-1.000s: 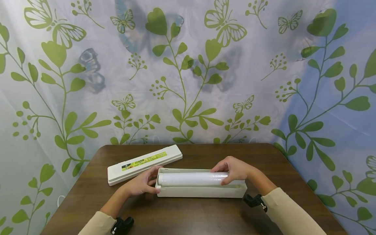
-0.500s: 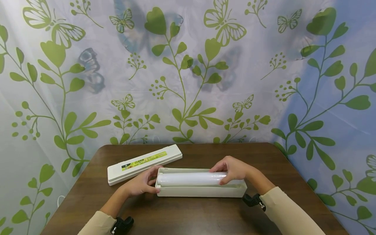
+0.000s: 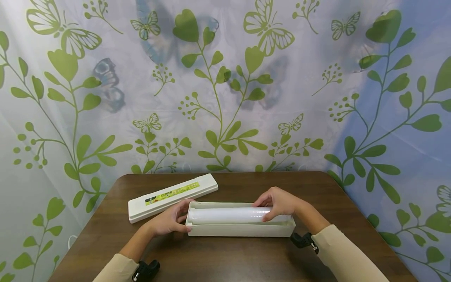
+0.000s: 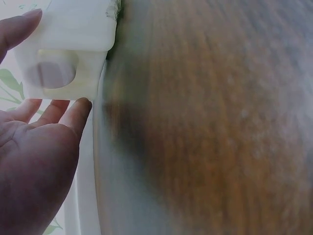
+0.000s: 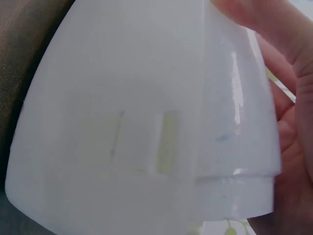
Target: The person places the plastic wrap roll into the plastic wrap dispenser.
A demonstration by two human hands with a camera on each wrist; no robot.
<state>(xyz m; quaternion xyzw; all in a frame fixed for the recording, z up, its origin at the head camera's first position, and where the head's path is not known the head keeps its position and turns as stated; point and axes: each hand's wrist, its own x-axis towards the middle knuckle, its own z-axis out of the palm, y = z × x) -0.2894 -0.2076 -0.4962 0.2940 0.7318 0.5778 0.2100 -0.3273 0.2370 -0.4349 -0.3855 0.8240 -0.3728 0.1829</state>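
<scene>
A long white plastic box (image 3: 239,230) lies without its lid on the table, a white roll of plastic wrap (image 3: 222,214) inside it. My left hand (image 3: 168,221) grips the box's left end, thumb at the front corner and fingers toward the back. In the left wrist view, a round opening (image 4: 57,73) shows in the box's end wall. My right hand (image 3: 282,204) holds the roll near its right end, thumb in front and fingers behind. The right wrist view shows the roll (image 5: 239,117) rising above the box wall (image 5: 93,93); its end stands slightly apart from the palm.
Behind and left of the box lies a long white lid (image 3: 190,187) with a yellow-green label, close to my left hand. The brown wooden table (image 3: 225,254) ends at a patterned curtain (image 3: 225,98) at the back. Black wrist devices (image 3: 303,240) sit under both wrists.
The roll has shifted slightly left, its left end now nearer the box's left end. My right hand moved a little left with it. My left hand and the lid stay put.
</scene>
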